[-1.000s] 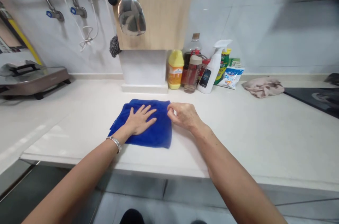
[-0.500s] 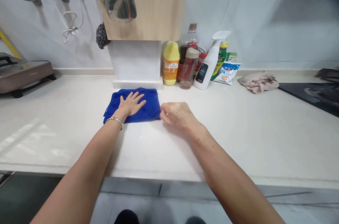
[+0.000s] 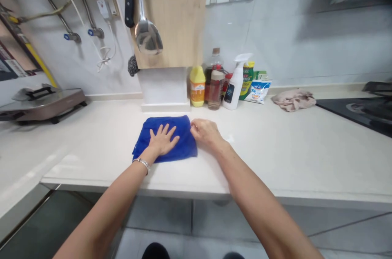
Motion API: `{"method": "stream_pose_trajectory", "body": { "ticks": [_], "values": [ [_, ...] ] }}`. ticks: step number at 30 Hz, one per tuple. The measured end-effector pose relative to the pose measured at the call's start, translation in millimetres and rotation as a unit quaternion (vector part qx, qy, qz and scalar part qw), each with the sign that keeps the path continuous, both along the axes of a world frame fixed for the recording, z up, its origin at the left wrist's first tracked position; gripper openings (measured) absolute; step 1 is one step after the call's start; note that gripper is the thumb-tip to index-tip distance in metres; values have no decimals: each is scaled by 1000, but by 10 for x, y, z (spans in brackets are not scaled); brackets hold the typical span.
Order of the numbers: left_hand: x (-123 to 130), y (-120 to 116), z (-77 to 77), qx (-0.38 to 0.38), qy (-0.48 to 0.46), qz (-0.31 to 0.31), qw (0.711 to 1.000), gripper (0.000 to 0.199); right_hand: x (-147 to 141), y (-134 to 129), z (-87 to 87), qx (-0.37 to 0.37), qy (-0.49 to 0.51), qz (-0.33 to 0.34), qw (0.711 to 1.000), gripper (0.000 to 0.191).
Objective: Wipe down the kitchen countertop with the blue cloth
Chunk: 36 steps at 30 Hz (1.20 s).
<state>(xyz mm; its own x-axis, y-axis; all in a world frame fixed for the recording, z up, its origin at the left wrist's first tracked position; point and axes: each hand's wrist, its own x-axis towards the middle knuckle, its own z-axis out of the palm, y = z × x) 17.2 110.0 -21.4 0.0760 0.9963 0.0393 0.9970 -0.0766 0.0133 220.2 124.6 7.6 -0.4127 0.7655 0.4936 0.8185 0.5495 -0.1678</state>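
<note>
A blue cloth (image 3: 183,144) lies flat as a rough rectangle on the white countertop (image 3: 260,144). My left hand (image 3: 163,140) rests palm down on its middle with the fingers spread; a silver bracelet (image 3: 143,164) is on that wrist. At the cloth's right edge, near the upper right corner, my right hand (image 3: 206,130) is closed, thumb and fingers pinched together. Whatever is between those fingertips is too small to make out.
Behind the cloth stand a yellow bottle (image 3: 197,87), a brown-lidded jar (image 3: 215,91) and a white spray bottle (image 3: 234,87). A beige rag (image 3: 294,99) lies beside the black hob (image 3: 358,110). An electric pan (image 3: 45,103) sits left. A ladle (image 3: 148,38) hangs above.
The camera view has shifted, showing more wall. My right hand has moved from the cloth's lower right corner up along its right edge. My left hand stays spread on the cloth.
</note>
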Motion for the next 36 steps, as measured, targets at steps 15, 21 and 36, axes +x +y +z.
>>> {"method": "stream_pose_trajectory", "body": {
  "ticks": [15,21,36],
  "values": [
    [473,-845,-64,11,-35,-60,998,69,24,-387,-631,-3,-35,122,992,44],
    [803,-1074,-78,10,-66,-108,992,68,421,-759,-642,23,-33,93,995,48],
    [482,-1401,-121,88,-53,-294,950,61,647,-1558,-612,45,-120,20,992,54]
  ]
}}
